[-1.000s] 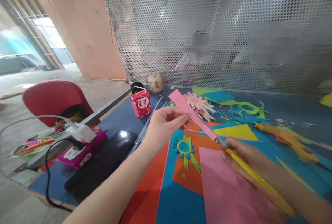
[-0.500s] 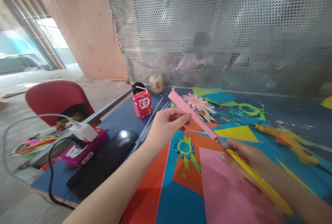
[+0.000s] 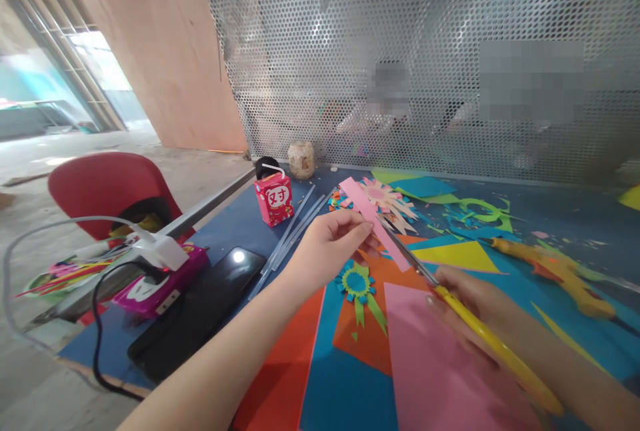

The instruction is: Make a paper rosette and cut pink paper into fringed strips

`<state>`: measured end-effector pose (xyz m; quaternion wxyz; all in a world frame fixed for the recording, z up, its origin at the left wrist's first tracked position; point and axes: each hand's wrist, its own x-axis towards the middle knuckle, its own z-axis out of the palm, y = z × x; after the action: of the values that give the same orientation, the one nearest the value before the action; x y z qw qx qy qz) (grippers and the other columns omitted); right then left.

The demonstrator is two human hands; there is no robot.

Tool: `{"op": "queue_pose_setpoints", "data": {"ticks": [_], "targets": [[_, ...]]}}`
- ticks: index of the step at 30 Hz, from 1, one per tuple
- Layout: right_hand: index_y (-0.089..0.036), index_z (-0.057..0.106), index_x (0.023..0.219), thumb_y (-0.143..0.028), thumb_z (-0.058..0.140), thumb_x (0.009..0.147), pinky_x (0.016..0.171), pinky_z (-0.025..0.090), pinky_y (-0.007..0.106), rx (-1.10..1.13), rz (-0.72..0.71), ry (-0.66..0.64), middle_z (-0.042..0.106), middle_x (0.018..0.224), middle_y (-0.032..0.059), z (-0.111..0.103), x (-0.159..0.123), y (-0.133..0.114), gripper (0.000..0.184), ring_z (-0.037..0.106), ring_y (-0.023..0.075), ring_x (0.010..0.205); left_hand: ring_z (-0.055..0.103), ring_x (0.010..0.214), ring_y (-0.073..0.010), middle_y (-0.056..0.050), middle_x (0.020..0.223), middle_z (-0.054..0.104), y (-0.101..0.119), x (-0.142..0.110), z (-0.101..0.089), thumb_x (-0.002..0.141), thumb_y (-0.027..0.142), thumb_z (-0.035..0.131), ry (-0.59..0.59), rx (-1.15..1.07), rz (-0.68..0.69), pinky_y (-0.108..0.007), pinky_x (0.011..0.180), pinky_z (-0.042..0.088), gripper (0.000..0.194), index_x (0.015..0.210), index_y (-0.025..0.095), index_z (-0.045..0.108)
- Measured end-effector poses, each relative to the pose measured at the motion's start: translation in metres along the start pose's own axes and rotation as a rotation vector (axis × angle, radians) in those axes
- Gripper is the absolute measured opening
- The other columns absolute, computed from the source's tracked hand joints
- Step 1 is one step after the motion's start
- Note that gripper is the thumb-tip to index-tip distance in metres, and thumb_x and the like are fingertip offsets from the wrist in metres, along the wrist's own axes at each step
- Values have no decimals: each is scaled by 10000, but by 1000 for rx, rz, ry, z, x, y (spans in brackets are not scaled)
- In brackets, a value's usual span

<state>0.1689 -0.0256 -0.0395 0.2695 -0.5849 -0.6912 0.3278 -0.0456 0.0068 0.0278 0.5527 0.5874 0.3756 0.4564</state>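
Note:
A narrow pink paper strip (image 3: 361,199) is pinched between the thumb and fingers of my left hand (image 3: 333,241), slanting down to the right. My right hand (image 3: 480,304) is wrapped around the yellow handles of a pair of scissors (image 3: 467,320). Their metal blades reach up to the left, lying along the strip's right edge close to my left fingertips. Below the strip rests a green and blue paper rosette (image 3: 357,282) with two tails. Under my right hand lies a pink paper sheet (image 3: 430,358).
A yellow hot glue gun (image 3: 560,274) lies on the right. Paper scraps, a pink paper flower (image 3: 380,194) and clear glue sticks (image 3: 290,234) lie farther back. At left are a red drink box (image 3: 275,199), a phone (image 3: 200,311) and a purple power strip (image 3: 165,284). Perforated metal panel (image 3: 310,71) stands behind.
The pink strip and my left hand have moved slightly right and down. The scissor blades now reach farther along the strip, up to the left. My right hand has barely moved.

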Motion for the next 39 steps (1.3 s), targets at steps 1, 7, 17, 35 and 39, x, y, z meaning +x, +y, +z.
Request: {"op": "queue_pose_setpoints", "data": {"ticks": [1, 7, 17, 35, 39], "targets": [[-249, 325, 655, -474, 486, 746, 383, 188, 230, 13, 13, -33, 274, 458, -97, 0, 0, 0, 291, 304, 94, 372, 625, 576, -98, -4, 642, 623, -1, 0, 0, 815, 233, 534, -5, 15, 17, -192, 510, 480, 166, 680, 146, 577], [-254, 291, 676, -430, 418, 774, 345, 189, 208, -28, 74, -104, 265, 437, -133, -1, -6, -16, 239, 273, 56, 275, 606, 580, -101, -15, 632, 615, -4, -2, 2, 821, 246, 530, 0, 127, 38, -208, 537, 480, 172, 697, 135, 574], [-253, 307, 674, -449, 440, 762, 337, 220, 200, -19, 65, -130, 301, 468, -117, -6, -6, -20, 253, 288, 61, 318, 597, 571, -103, -17, 639, 610, -5, -2, 3, 828, 245, 515, -3, 138, 47, -222, 551, 485, 171, 714, 131, 573], [-255, 267, 631, -436, 405, 740, 418, 152, 235, -67, 5, 41, 200, 477, -118, -2, -12, -28, 252, 238, 79, 365, 601, 569, -113, -20, 631, 604, -5, -1, 3, 830, 252, 511, -1, 102, 29, -241, 551, 488, 175, 709, 135, 559], [-253, 274, 631, -439, 416, 738, 437, 147, 244, -78, -3, 46, 184, 478, -113, 0, -11, -24, 257, 237, 92, 385, 606, 555, -101, -7, 628, 609, -6, 2, 2, 842, 272, 495, 29, 67, 35, -213, 516, 482, 184, 717, 145, 539]]}}
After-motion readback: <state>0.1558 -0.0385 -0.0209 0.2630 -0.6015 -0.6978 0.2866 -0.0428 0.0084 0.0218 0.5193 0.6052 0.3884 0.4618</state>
